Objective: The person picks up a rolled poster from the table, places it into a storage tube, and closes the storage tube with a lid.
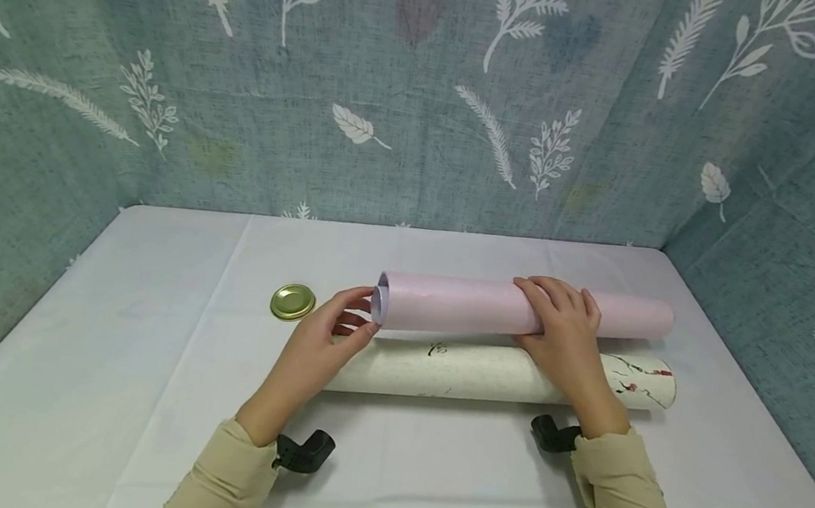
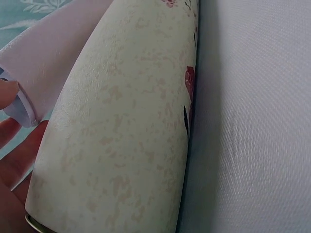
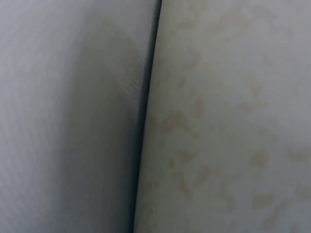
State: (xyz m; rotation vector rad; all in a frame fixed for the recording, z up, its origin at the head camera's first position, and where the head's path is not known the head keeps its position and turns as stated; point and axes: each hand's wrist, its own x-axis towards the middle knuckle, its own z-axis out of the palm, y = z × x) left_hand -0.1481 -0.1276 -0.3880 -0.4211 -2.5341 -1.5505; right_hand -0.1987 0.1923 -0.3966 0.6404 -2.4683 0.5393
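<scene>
A pink paper roll (image 1: 454, 305) lies crosswise, with a paler inner layer (image 1: 378, 304) sticking out a little at its left end. My left hand (image 1: 317, 346) holds that end, thumb below and fingertips above; the left wrist view shows a finger (image 2: 7, 94) at the roll's rim. Over the roll's right half my right hand (image 1: 565, 339) grips it from above, fingers bent over the far side. Just nearer lies a cream cardboard tube (image 1: 469, 374) with dark and red branch prints, its left end partly hidden behind my left hand. The right wrist view shows only the mottled tube (image 3: 228, 116) and cloth.
A round gold-coloured lid (image 1: 292, 302) lies left of my left hand. White cloth (image 1: 102, 353) covers the table, and a green leaf-patterned curtain (image 1: 418, 163) stands along its back and sides. Black wrist mounts (image 1: 305, 452) stick out from both sleeves.
</scene>
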